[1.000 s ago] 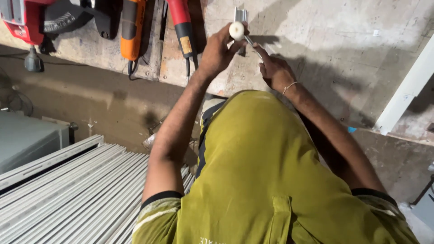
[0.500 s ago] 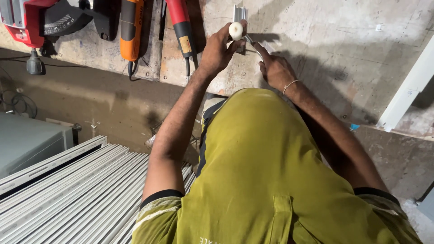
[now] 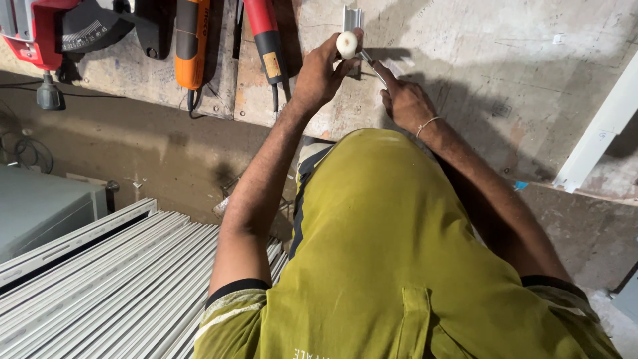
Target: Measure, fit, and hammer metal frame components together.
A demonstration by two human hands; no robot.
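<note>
Left hand [image 3: 319, 70] fingers closed on small white knob [image 3: 346, 44], against metal bracket [image 3: 353, 18] on desk [image 3: 505, 73]. Right hand [image 3: 405, 103] fingers pinched round thin screwdriver [image 3: 373, 66] – tip at bracket. Risk: tip slipping off, jabbing left fingers – bracket unclamped, could shift.

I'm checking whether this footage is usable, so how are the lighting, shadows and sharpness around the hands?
Head view: even light, sharp enough, no glare; the left hand on a white knob and the right hand cast soft shadows rightward across the workbench; the frame edges look stretched.
</note>
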